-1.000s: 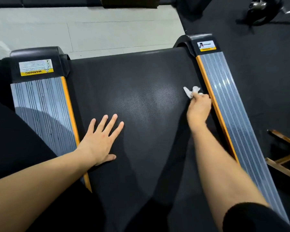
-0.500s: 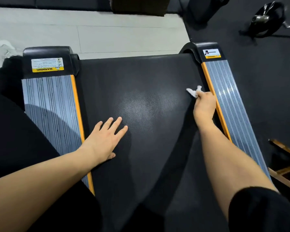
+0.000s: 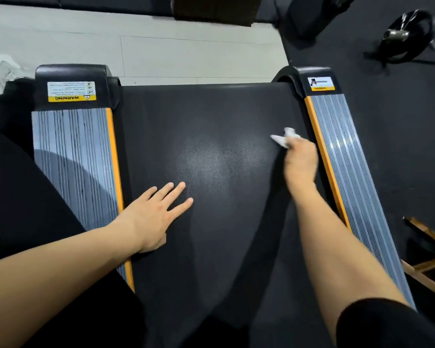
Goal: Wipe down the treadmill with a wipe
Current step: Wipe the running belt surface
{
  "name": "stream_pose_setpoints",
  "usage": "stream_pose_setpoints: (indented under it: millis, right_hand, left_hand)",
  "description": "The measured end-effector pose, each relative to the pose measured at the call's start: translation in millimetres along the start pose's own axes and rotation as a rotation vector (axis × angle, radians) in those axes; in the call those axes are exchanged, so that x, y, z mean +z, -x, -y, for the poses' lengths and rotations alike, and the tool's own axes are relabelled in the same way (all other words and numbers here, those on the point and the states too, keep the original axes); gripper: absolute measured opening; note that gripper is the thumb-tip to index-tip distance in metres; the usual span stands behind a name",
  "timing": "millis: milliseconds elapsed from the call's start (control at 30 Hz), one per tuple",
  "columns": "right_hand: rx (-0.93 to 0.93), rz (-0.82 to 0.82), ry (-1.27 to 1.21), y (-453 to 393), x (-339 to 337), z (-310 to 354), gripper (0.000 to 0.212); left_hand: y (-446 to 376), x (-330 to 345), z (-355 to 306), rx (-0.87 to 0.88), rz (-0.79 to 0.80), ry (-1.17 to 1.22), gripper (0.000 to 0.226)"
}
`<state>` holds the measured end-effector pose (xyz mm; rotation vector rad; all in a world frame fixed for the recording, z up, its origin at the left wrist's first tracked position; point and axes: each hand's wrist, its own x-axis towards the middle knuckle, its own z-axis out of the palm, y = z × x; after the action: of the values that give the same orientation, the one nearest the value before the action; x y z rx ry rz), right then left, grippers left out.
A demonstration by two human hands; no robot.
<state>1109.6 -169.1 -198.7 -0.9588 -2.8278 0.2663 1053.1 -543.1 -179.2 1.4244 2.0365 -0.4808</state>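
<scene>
On the treadmill belt, toward 2 o'clock, a crumpled white wipe is pinched in the right hand, just beside the orange-edged right side rail; the hand is blurred. At 8 o'clock the left hand is laid flat on the belt, fingers straight and spread, nothing held, beside the left side rail. A yellow warning label is seen at 11 o'clock.
</scene>
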Motion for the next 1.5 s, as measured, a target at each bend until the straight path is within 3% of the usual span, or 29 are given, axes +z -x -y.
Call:
stream_pose_setpoints:
  millis: [67,133,200,300,367,433,500,600,667,800,933,1000,1100,1167,1200,1267,1367,1433,1500]
  right_hand:
    - [0.237,-0.063,0.036,-6,0,-21,0.037]
    - [0.317,-0.077,0.011,0,6,4,0.031]
    - [0.145,0.034,-0.145,16,18,64,0.027]
    - [-0.328,0.312,-0.348,65,34,162,0.027]
    - [-0.573,0.288,-0.406,88,38,190,0.032]
    - [-0.692,0.236,-0.398,72,36,170,0.035]
    - [-0.504,0.159,-0.298,41,24,130,0.037]
    - [-0.048,0.019,-0.15,7,15,90,0.04]
    - [-0.024,0.042,-0.096,10,20,123,0.047]
    - [-0.732,0.305,-0.273,73,49,235,0.038]
    - [-1.057,0.357,-0.261,73,58,244,0.031]
    - [-0.906,0.303,-0.19,46,49,206,0.034]
    - [-0.4,0.148,-0.005,2,29,123,0.031]
    - [-0.063,0.029,-0.081,-10,23,95,0.03]
    - [0.01,-0.01,-0.107,-9,26,100,0.03]
    - [-0.155,-0.006,-0.234,5,32,146,0.029]
    - [-0.698,0.236,-0.389,38,47,225,0.027]
    - [-1.005,0.362,-0.272,40,54,247,0.026]
    - [-1.17,0.325,-0.16,14,56,241,0.028]
  left_hand:
    - [-2,-1,0,-0.002,0.016,0.011,0.093]
    - [-2,-3,-2,-0.003,0.043,0.028,0.096]
    - [-1,-4,-2,-0.005,0.065,0.028,0.097]
    - [0,-6,-3,-0.004,0.08,0.034,0.097]
    - [2,-6,-4,-0.002,0.087,0.044,0.095]
    - [5,-4,-3,-0.008,0.068,0.056,0.093]
    - [7,-3,-3,-0.011,0.057,0.078,0.091]
    - [7,-4,-5,-0.022,0.055,0.093,0.09]
    - [6,-6,-6,-0.025,0.054,0.086,0.091]
    - [7,-3,-5,-0.025,0.062,0.074,0.09]
    - [9,-2,-3,-0.019,0.071,0.103,0.09]
    - [8,-3,-3,-0.025,0.058,0.103,0.087]
    - [7,-7,-6,-0.028,0.018,0.12,0.079]
    - [7,-10,-6,-0.044,-0.024,0.126,0.077]
    - [7,-12,-6,-0.061,-0.048,0.134,0.076]
    - [4,-13,-5,-0.128,-0.089,0.179,0.078]
    - [4,-12,-3,-0.181,-0.065,0.229,0.079]
    - [7,-12,1,-0.207,-0.046,0.232,0.078]
    - [8,-15,6,-0.251,-0.05,0.278,0.075]
